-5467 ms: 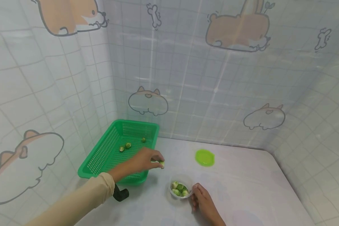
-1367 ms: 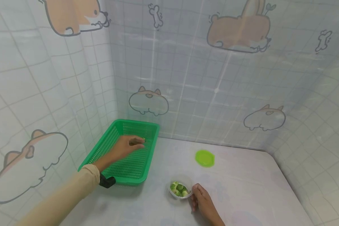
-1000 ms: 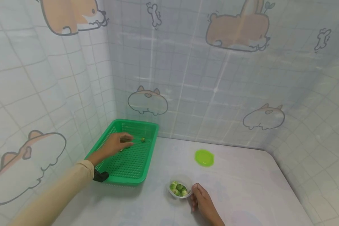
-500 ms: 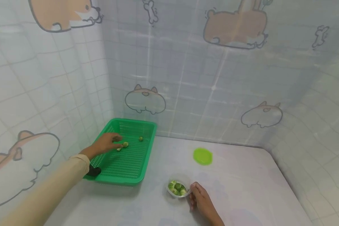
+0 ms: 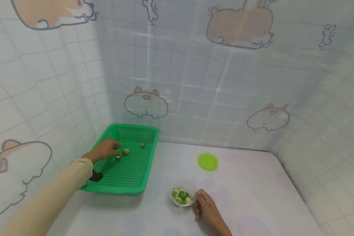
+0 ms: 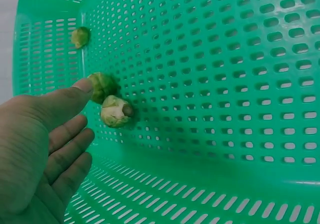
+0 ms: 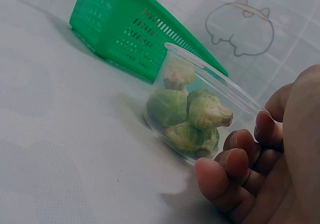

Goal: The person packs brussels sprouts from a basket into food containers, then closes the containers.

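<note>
My left hand (image 5: 104, 150) is inside the green plastic basket (image 5: 115, 189), thumb and fingers apart with nothing held. In the left wrist view its thumb is nearest two Brussels sprouts lying together, one greener (image 6: 104, 87) and one with its cut stem showing (image 6: 115, 113). A third Brussels sprout (image 6: 80, 37) lies farther off near the basket's end wall. My right hand (image 5: 207, 208) pinches the rim of a clear plastic cup (image 7: 227, 88) between thumb and finger, the other fingers curled beside it. Several Brussels sprouts (image 7: 167, 107) sit in the cup, which stands on the table.
A bright green round lid (image 5: 207, 162) lies flat on the white-covered table (image 5: 247, 183), beyond the cup. White curtains (image 5: 194, 82) printed with cartoon dogs hang behind and at both sides. The basket stands close to the left curtain.
Earlier my left hand held a Brussels sprout between basket and cup; it has since gone back left into the basket, empty. My right hand stays at the cup. The head view has shifted slightly.
</note>
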`<state>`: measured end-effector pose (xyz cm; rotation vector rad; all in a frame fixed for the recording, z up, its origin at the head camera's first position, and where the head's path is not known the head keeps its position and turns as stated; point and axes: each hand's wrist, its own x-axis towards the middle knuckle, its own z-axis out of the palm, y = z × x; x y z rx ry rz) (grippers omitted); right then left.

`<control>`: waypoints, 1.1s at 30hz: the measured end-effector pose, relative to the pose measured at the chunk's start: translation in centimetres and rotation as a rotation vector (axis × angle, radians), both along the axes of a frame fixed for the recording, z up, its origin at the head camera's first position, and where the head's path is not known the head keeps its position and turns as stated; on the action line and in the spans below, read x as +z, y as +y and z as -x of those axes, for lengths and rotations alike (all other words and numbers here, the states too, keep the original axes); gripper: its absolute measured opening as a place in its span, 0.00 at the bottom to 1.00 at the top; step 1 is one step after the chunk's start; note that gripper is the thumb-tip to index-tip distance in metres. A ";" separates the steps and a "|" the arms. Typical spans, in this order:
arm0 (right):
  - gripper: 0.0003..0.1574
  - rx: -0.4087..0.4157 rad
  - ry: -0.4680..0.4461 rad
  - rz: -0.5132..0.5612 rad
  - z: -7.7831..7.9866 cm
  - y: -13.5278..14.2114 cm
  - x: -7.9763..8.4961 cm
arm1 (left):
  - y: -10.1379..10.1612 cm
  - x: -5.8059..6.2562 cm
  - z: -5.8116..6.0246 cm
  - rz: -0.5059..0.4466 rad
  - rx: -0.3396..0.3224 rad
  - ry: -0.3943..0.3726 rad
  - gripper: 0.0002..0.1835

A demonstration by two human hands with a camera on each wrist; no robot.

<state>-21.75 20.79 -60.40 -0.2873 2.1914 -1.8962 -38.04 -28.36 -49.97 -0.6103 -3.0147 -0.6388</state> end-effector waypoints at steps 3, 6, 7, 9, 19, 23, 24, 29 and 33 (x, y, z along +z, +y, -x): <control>0.24 0.006 0.004 -0.002 0.1 0.0 0.0 | 0.0 -0.3 0.3 0.004 -0.001 0.007 0.26; 0.25 0.004 -0.005 -0.005 0.1 0.0 0.1 | -0.1 -0.9 0.5 0.018 0.000 0.022 0.24; 0.25 0.004 -0.007 -0.005 0.1 0.0 0.1 | -0.1 -1.2 0.6 0.025 -0.002 0.028 0.24; 0.25 0.004 -0.011 -0.005 0.1 0.0 0.1 | -0.1 -1.7 0.7 0.039 -0.001 0.031 0.22; 0.24 0.000 -0.025 -0.012 0.1 0.0 0.4 | 0.7 -2.2 -0.2 0.071 0.030 0.026 0.19; 0.24 -0.001 -0.030 -0.021 0.1 0.0 0.2 | 0.6 -2.4 -0.4 0.082 0.046 0.036 0.19; 0.24 0.000 -0.025 -0.023 0.1 0.0 0.2 | 0.5 -2.4 -0.4 0.081 0.052 0.034 0.19; 0.25 -0.005 -0.007 -0.037 0.1 -0.1 0.1 | 0.3 -2.2 -0.6 0.062 0.060 0.049 0.18; 0.24 -0.011 -0.002 -0.038 0.0 -0.1 0.0 | 0.5 -1.7 -0.8 0.024 0.046 0.074 0.19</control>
